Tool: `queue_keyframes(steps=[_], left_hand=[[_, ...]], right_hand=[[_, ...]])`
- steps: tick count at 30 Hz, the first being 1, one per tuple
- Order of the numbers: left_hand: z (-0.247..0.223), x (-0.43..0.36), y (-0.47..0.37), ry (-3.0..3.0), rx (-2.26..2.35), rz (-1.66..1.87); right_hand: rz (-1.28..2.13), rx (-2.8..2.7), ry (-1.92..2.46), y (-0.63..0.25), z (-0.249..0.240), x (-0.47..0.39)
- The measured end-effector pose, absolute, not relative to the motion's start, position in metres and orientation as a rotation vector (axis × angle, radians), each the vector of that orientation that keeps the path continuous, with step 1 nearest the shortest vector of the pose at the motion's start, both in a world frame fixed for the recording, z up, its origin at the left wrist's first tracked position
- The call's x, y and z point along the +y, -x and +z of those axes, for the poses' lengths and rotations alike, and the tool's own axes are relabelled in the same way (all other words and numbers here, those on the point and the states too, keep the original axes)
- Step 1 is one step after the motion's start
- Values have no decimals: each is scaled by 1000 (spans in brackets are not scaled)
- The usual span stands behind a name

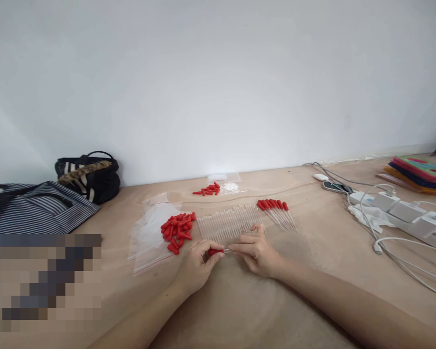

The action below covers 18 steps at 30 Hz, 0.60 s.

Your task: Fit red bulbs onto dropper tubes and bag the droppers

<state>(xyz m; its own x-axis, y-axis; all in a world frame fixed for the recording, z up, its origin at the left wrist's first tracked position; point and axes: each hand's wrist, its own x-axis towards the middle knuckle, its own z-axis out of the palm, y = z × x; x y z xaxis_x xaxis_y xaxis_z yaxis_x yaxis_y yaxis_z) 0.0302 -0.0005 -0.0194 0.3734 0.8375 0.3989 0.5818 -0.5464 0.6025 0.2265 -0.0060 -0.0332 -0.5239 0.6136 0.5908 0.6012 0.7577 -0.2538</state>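
Note:
Between thumb and fingers, my left hand [199,264] pinches a red rubber bulb [215,252]. My right hand [256,254] grips a thin clear glass dropper tube [228,250], its end at the mouth of the bulb; how deep it sits I cannot tell. Just beyond my hands lies a row of clear glass tubes [225,222] side by side. A heap of loose red bulbs [177,227] is to the left of the row. To its right, several droppers with red bulbs fitted [276,207] lie fanned out.
Clear zip bags [145,242] lie under and beside the bulb heap. Farther back are smaller red bulbs [208,189] and short clear tubes [230,187]. Bags [39,208] stand at left. Chargers [407,211], white cables [403,261] and coloured sheets [421,172] occupy the right.

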Motion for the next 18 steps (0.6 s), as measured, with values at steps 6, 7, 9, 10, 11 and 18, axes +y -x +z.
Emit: queue_keyframes(steps=[6,7,9,10,11,18], left_hand=[[-21,-2,-31,-2291,1238,992],[-21,-2,-31,-2290,1236,991],[-21,-2,-31,-2282,1225,988],[-21,-2,-31,-2274,1221,988],[-22,-2,-31,-2266,1218,991],[-29,0,-30,-2166,1221,1013]], right_hand=[[9,-2254,912,-223,-33,-8],[10,-2258,915,-222,-33,-8],[18,-2258,912,-220,-34,-8],[27,-2253,909,-219,-34,-8],[41,-2246,908,-218,-34,-8],[184,-2166,880,-213,-33,-8]])
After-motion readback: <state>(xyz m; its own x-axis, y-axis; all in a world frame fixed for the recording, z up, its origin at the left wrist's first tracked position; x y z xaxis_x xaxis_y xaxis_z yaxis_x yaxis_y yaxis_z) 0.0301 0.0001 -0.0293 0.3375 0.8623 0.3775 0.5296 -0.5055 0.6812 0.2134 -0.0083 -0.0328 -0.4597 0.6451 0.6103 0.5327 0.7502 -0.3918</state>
